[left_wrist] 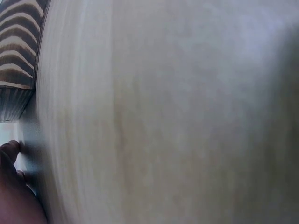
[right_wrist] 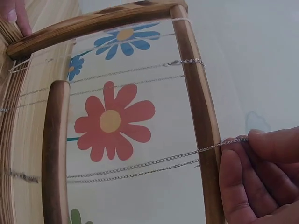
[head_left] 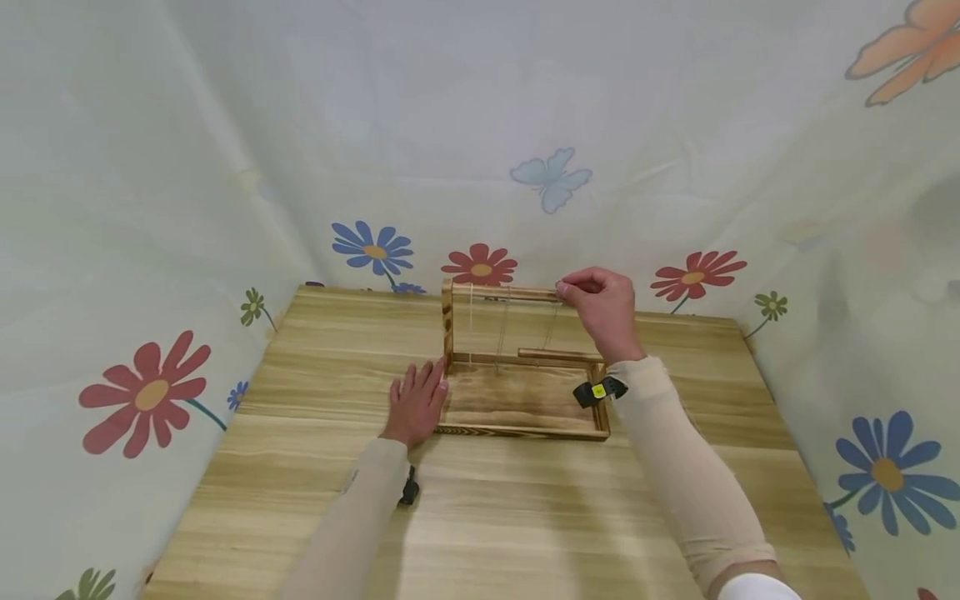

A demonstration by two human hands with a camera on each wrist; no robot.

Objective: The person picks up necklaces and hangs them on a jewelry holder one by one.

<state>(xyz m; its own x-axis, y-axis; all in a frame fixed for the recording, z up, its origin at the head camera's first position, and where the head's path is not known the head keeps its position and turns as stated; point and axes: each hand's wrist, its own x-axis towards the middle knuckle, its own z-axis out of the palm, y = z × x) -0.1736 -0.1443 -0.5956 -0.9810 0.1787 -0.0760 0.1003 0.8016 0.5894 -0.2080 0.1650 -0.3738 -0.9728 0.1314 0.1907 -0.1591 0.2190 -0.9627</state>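
Observation:
A wooden jewelry stand with a tray base stands on the table. My right hand is at the right part of its top bar, where thumb and fingers pinch one end of a thin silver chain necklace. The chain runs over the bar and hangs down past a lower wooden bar. Farther left hang another silver chain and a pale strand. My left hand lies with fingers extended against the tray's left side. My right arm hides the stand's right post.
The wood-grain table extends around the stand. Behind it and at both sides hangs a pale cloth printed with flowers and butterflies. Dark wrist straps sit on both arms.

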